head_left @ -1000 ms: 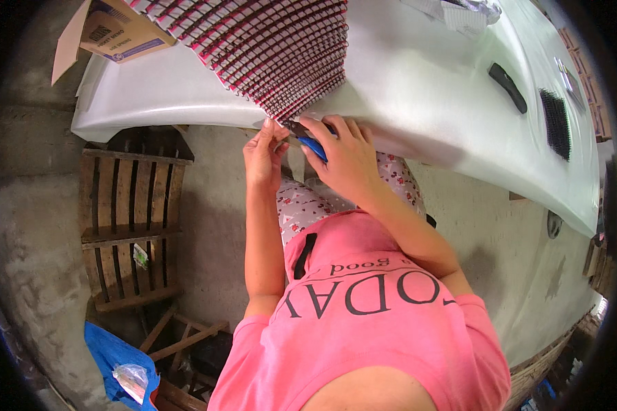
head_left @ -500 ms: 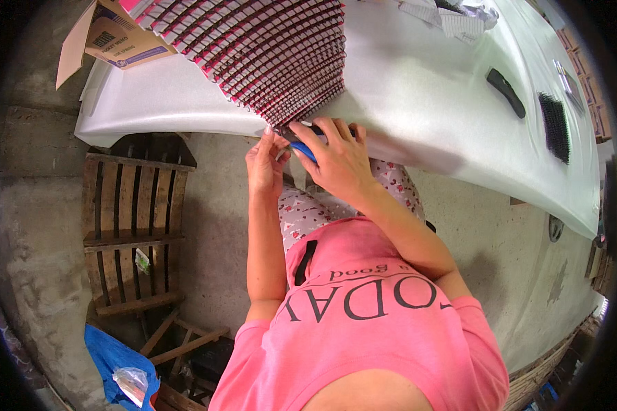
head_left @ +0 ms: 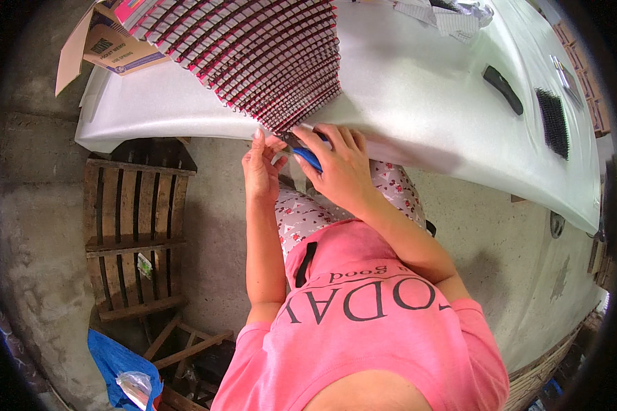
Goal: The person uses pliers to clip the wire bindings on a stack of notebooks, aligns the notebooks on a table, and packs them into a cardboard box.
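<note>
A long fanned stack of spiral-bound notepads (head_left: 253, 61), with dark wire coils and red-pink edges, lies on the white-covered table, its narrow end toward me at the near edge. My right hand (head_left: 341, 161) is closed around blue-handled pliers (head_left: 308, 159), whose jaws are at the coils of the nearest pads. Beside them on the left, my left hand (head_left: 262, 164) has its thumb and fingers apart, close to the same end of the stack. I make out nothing held in it. The pliers' tips are partly hidden by my fingers.
An open cardboard box (head_left: 120, 48) stands at the far left of the white-covered table (head_left: 404, 89). A black curved object (head_left: 503, 90), a black bristly piece (head_left: 552, 123) and crumpled paper (head_left: 456, 24) lie to the right. A wooden slatted pallet (head_left: 137, 233) is on the left.
My left hand's fingers have come apart and moved slightly away from the coil end. The pliers have shifted a little toward me, showing more of the blue handle.
</note>
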A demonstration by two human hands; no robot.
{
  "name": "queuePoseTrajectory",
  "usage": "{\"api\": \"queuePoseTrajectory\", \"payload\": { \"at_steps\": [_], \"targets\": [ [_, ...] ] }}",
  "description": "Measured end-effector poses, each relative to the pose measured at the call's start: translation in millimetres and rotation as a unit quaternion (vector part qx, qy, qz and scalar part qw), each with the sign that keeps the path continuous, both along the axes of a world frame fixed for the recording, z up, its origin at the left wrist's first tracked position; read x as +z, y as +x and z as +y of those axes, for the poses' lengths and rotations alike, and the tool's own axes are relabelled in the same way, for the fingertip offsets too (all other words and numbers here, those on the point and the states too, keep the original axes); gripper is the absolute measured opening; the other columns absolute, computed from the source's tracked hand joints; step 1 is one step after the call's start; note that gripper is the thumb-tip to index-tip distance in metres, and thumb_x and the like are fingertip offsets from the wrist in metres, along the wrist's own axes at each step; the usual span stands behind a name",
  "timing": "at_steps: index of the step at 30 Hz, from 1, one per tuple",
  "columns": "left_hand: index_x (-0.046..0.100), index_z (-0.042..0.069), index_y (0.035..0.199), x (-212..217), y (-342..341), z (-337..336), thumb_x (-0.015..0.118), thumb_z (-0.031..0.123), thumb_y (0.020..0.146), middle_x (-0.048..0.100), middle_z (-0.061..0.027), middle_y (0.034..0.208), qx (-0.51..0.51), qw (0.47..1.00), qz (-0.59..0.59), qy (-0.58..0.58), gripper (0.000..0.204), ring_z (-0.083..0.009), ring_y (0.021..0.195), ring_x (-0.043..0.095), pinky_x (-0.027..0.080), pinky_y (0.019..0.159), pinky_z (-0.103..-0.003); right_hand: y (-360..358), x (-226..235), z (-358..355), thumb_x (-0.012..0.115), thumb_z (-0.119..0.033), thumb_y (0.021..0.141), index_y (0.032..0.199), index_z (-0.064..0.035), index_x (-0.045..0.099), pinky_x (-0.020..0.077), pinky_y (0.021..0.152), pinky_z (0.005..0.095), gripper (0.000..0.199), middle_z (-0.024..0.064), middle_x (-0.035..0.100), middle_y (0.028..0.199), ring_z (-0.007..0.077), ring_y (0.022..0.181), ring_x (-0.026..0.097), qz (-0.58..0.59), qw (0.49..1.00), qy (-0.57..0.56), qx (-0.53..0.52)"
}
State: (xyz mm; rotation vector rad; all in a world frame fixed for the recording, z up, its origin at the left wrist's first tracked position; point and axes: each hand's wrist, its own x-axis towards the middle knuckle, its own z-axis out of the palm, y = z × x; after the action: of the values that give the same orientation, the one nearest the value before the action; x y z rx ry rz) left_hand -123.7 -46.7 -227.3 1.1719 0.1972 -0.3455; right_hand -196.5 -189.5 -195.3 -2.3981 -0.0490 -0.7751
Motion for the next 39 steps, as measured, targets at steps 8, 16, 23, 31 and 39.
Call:
{"api": "queuePoseTrajectory", "payload": {
  "at_steps": [8, 16, 23, 31, 39],
  "targets": [
    [0.059, 0.013, 0.085, -0.5, 0.2, -2.1, 0.065, 0.051, 0.081, 0.061, 0.0014, 0.083, 0.004, 1.0, -0.008, 0.013, 0.039, -0.0113, 0.083, 0.057, 0.04, 0.072, -0.031, 7.7, -1.1, -1.0, 0.069, -0.026, 0.075, 0.118, -0.02, 0.056, 0.0366, 0.085, 0.0437, 0.046, 0.0054, 0.051, 0.105, 0.0231, 0.1, 0.052, -0.016, 0.996, -0.092, -0.013],
    [0.059, 0.012, 0.085, 2.0, -0.2, -5.2, 0.065, 0.051, 0.081, 0.06, 0.0015, 0.082, 0.007, 1.0, -0.003, 0.017, 0.039, -0.0115, 0.083, 0.057, 0.041, 0.071, -0.032, 16.4, -12.0, 1.3, 0.063, -0.018, 0.083, 0.115, -0.0127, 0.056, 0.0448, 0.058, 0.0331, 0.033, 0.0044, 0.059, 0.084, 0.0253, 0.068, 0.058, 0.031, 0.972, 0.192, 0.13],
    [0.059, 0.012, 0.085, 2.2, 0.6, -0.7, 0.065, 0.054, 0.079, 0.06, -0.0005, 0.086, 0.01, 0.999, -0.001, 0.042, 0.043, -0.0134, 0.088, 0.056, 0.04, 0.072, -0.032, 2.0, 1.3, -1.8, 0.068, -0.021, 0.077, 0.116, -0.0139, 0.056, 0.042, 0.079, 0.0402, 0.041, 0.0073, 0.055, 0.098, 0.0249, 0.09, 0.055, 0.104, 0.983, 0.139, 0.063],
    [0.059, 0.013, 0.083, 5.2, -0.7, -2.2, 0.065, 0.054, 0.079, 0.061, 0.0011, 0.082, 0.008, 0.999, -0.004, 0.039, 0.041, -0.0115, 0.084, 0.058, 0.039, 0.072, -0.032, 11.5, -2.7, -5.2, 0.07, -0.025, 0.073, 0.12, -0.0199, 0.056, 0.0326, 0.092, 0.0465, 0.049, 0.0043, 0.051, 0.107, 0.0207, 0.101, 0.052, -0.068, 0.993, -0.093, -0.018],
    [0.059, 0.013, 0.083, 4.0, 1.2, -2.3, 0.064, 0.056, 0.079, 0.061, 0.0018, 0.082, 0.002, 0.999, -0.003, 0.046, 0.043, -0.0114, 0.084, 0.057, 0.04, 0.072, -0.033, 16.4, -8.6, -11.5, 0.07, -0.021, 0.074, 0.12, -0.0168, 0.057, 0.0427, 0.078, 0.0404, 0.048, 0.0031, 0.055, 0.102, 0.0228, 0.093, 0.055, -0.02, 0.994, -0.106, 0.035]
  ]
}}
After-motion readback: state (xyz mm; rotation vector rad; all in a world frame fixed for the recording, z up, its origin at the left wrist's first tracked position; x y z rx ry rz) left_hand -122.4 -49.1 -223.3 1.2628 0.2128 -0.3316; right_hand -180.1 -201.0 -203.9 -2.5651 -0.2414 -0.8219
